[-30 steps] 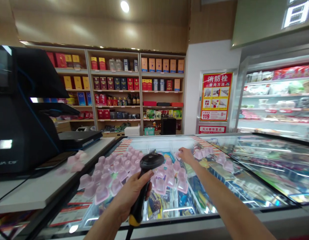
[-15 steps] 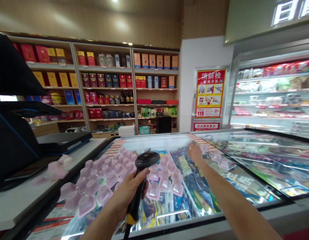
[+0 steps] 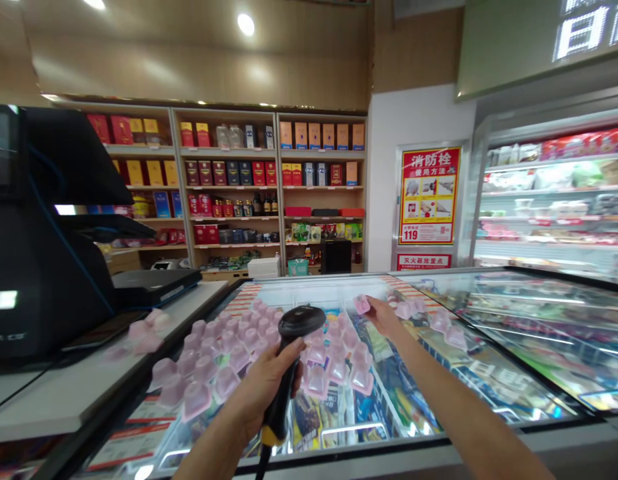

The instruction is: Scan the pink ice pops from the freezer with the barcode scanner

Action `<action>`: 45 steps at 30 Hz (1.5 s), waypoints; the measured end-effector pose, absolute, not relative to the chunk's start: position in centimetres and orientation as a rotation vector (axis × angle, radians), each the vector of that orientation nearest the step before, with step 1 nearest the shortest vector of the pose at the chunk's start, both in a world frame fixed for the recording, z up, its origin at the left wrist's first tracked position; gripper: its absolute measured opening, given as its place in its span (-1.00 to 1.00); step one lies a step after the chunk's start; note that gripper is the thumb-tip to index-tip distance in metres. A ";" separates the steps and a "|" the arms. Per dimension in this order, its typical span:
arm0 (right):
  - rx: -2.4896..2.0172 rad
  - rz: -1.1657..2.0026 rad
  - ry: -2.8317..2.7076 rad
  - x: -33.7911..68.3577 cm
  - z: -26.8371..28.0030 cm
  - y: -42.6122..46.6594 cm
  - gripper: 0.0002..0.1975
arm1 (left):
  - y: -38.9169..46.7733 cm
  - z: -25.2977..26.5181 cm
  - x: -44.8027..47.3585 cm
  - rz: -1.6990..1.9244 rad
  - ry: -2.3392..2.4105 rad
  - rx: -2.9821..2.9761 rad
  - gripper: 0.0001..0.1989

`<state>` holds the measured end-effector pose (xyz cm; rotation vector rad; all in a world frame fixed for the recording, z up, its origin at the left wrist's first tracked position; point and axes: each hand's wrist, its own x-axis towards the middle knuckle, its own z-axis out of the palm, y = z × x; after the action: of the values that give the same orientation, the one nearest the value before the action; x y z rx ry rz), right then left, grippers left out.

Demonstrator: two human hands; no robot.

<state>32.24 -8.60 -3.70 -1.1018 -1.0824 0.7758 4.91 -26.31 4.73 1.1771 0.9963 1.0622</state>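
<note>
My left hand (image 3: 266, 385) is wrapped round the grip of a black barcode scanner (image 3: 299, 321), which stands upright over the freezer's glass lid with its head pointing away and to the right. Between the fingers of my right hand (image 3: 385, 317) is a small pink plastic cup (image 3: 361, 305), tilted so that its flat face shows; it is held just above the glass. Many similar pink cups (image 3: 239, 333) stand in a cluster on the glass to the left of and behind the scanner. A few more pink cups (image 3: 441, 320) sit right of my right forearm.
Packaged goods show through the freezer lid (image 3: 339, 437). On the counter (image 3: 53, 413) at left are a black checkout machine (image 3: 43, 267) and several pink cups (image 3: 147, 333). Shelves of boxes (image 3: 229, 173) line the back wall, beside a red fire-hydrant sign (image 3: 431, 195) and a lit chiller (image 3: 553, 200).
My right hand has moved left from the cups at right, and a pink cup now shows in its fingers. The view has tilted up and turned slightly left. My left hand keeps the scanner.
</note>
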 end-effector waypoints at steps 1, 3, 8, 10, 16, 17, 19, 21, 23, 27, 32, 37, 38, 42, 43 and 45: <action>-1.064 0.805 -1.081 31.2 -3.3 -8.8 -0.74 | -26.6 4.9 4.6 1.069 0.995 1.178 -0.69; -0.988 0.892 -1.060 29.3 -2.4 -9.2 -0.76 | -27.2 5.3 4.0 1.074 0.992 1.187 -0.69; -0.843 1.087 -1.053 26.1 -0.8 -10.4 -0.79 | -28.4 6.0 2.7 1.112 0.988 1.189 -0.70; -0.826 1.117 -1.057 25.4 -0.3 -10.8 -0.79 | -28.7 6.2 2.4 1.113 0.983 1.182 -0.70; -1.024 0.881 -1.016 24.6 -0.1 -9.3 -0.69 | -28.0 5.9 1.5 1.167 0.995 1.167 -0.68; -1.095 0.792 -1.053 24.5 -0.3 -8.7 -0.66 | -27.7 5.8 1.3 1.182 1.002 1.170 -0.68; -1.236 0.596 -1.146 24.5 -0.8 -7.4 -0.64 | -27.0 5.5 1.0 1.203 1.020 1.177 -0.67; -1.377 0.397 -1.244 24.5 -1.4 -6.1 -0.63 | -26.4 5.2 0.7 1.204 1.046 1.172 -0.66; -1.514 0.222 -1.349 24.6 -2.0 -5.1 -0.64 | -25.7 4.9 0.4 1.193 1.071 1.160 -0.66; -1.678 0.015 -1.586 24.8 -3.0 -4.2 -0.61 | -24.5 4.1 -0.2 1.128 1.099 1.142 -0.67; -1.823 -0.002 -1.769 24.3 -4.0 -4.0 -0.57 | -23.7 3.5 0.2 1.116 1.085 1.146 -0.67; -1.813 0.025 -1.756 26.3 -3.2 -4.2 -0.60 | -23.6 3.3 1.7 1.124 1.093 1.120 -0.70; -1.823 -0.031 -1.707 27.6 -2.9 -4.4 -0.60 | -23.6 3.3 1.9 1.111 1.101 1.110 -0.71; -2.059 -0.347 -1.384 34.9 -2.7 -6.1 -0.59 | -23.3 3.1 2.7 1.080 1.112 1.092 -0.70; -2.131 -0.377 -1.318 36.7 -3.1 -6.6 -0.59 | -23.2 3.0 2.8 1.075 1.114 1.097 -0.69; -2.244 -0.306 -1.287 39.7 -4.1 -7.1 -0.63 | -23.1 3.0 3.1 1.072 1.123 1.111 -0.69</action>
<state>39.70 -7.11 -4.09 -2.2436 -1.2873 -0.3064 3.07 -23.07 2.96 1.1109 1.1231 1.0721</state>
